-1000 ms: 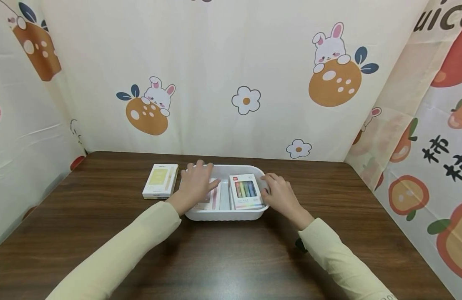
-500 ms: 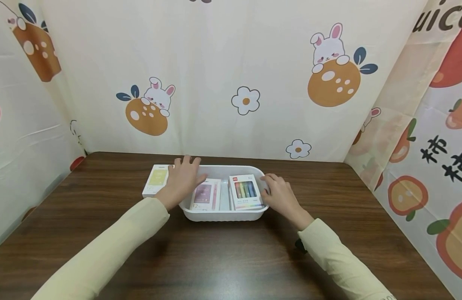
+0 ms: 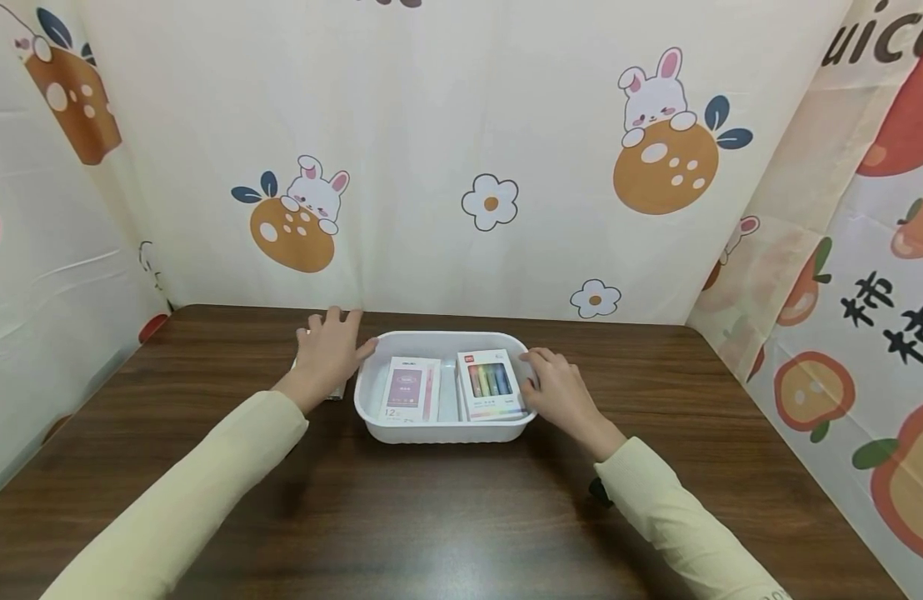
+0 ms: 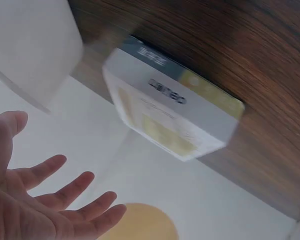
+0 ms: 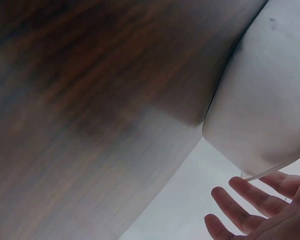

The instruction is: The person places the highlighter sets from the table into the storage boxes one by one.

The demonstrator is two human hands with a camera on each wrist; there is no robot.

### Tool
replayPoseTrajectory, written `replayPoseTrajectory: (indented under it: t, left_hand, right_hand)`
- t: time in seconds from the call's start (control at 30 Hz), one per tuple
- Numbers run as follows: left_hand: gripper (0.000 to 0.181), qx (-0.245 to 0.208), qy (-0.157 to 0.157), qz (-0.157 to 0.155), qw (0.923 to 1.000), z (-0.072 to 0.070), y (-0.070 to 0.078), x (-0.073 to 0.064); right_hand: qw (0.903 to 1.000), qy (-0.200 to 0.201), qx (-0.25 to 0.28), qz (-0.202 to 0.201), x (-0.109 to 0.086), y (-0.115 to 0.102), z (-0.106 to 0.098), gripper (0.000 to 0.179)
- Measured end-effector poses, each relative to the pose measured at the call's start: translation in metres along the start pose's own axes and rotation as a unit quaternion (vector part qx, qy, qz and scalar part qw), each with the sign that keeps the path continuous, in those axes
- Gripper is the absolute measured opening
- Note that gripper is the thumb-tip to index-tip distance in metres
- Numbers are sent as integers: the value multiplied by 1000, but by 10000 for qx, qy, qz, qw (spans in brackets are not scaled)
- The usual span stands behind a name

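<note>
My left hand (image 3: 322,358) hovers over a small white box with yellow panels (image 4: 172,102) on the table, hiding most of the box in the head view. Its fingers are spread and relaxed, and the left wrist view shows a gap between them and the box. To the right is a white plastic basket (image 3: 446,432), where my right hand (image 3: 562,396) rests with relaxed fingertips at the right rim. Inside the basket lie a white box with a purple panel (image 3: 406,390) on the left and a white box picturing coloured sticks (image 3: 491,385) on the right.
The dark wooden table (image 3: 446,517) reaches back to a printed curtain (image 3: 416,125). Another patterned curtain (image 3: 844,275) hangs along the right side. A small black object (image 3: 600,492) shows by the right sleeve.
My left hand has moved left from above the basket's left end to above the yellow-panelled box, uncovering the purple-panelled box. The right hand has stayed at the basket's rim.
</note>
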State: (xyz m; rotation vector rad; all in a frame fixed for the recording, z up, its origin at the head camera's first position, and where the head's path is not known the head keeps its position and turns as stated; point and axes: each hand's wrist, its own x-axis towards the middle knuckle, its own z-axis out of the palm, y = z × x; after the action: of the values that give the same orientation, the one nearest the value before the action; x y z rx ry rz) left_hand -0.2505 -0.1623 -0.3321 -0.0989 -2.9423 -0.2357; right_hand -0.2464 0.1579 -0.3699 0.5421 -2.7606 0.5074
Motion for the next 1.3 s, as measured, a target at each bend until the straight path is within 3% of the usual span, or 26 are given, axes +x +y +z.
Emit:
replayPoseTrajectory:
  t: [0.47,0.9,1.3]
  left_hand:
    - [55,-61,-92,-247,9996,6,-29,-1]
    - [61,-10,-246,-406,9989,24,-35,-3]
    - [65,26,-362,-400,9985,32,-39,-5]
  right_hand:
    - [10000,-11,26,38,-1,0,0,35]
    - [10000,-22,10,67,-1,-1,0,35]
    - [10000,23,-13,29,-1,0,1,35]
